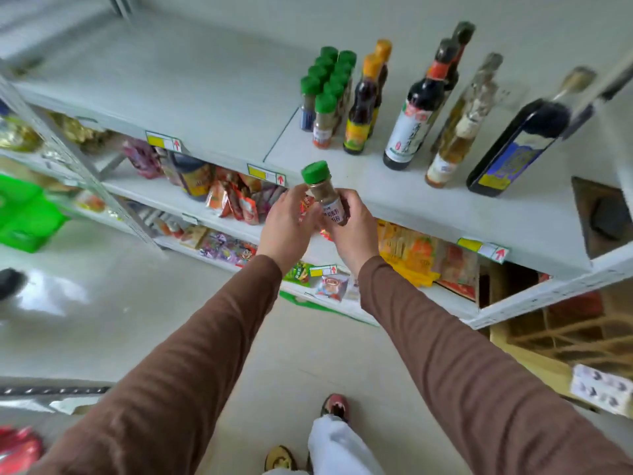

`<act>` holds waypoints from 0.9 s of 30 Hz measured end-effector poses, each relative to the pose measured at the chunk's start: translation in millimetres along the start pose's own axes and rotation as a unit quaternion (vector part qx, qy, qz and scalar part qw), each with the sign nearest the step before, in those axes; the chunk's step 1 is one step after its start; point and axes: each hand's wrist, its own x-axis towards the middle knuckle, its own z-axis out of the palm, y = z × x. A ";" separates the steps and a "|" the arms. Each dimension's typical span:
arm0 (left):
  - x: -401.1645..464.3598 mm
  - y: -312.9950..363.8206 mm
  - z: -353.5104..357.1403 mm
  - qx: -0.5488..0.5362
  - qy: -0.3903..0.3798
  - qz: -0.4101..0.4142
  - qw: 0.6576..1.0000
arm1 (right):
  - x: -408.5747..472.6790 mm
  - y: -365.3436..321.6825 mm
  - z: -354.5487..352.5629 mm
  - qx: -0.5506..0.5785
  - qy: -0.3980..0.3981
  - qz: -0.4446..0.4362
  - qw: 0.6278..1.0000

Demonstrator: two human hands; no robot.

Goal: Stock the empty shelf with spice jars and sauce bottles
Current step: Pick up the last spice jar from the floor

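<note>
I hold a green-capped spice jar (324, 190) with brown powder in front of the top shelf's edge. My right hand (352, 228) grips its lower part, and my left hand (287, 222) touches its left side. On the white top shelf (191, 84) stand several green-capped spice jars (327, 94) in rows. Right of them are orange-capped sauce bottles (364, 104), a dark bottle with a white label (414, 114), a clear bottle (459, 125) and a dark blue-labelled bottle (513, 149). The shelf's left half is bare.
Lower shelves hold snack packets (236, 200) and orange packs (407, 252). A green basket (24, 214) sits on the floor at left. A cardboard box with dividers (561, 330) stands at lower right. My feet (334, 406) are on the pale floor.
</note>
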 end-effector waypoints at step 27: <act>246.2 -77.1 -27.0 -0.107 -0.086 -0.037 0.990 | 170.9 -15.7 103.4 0.023 0.029 0.096 0.995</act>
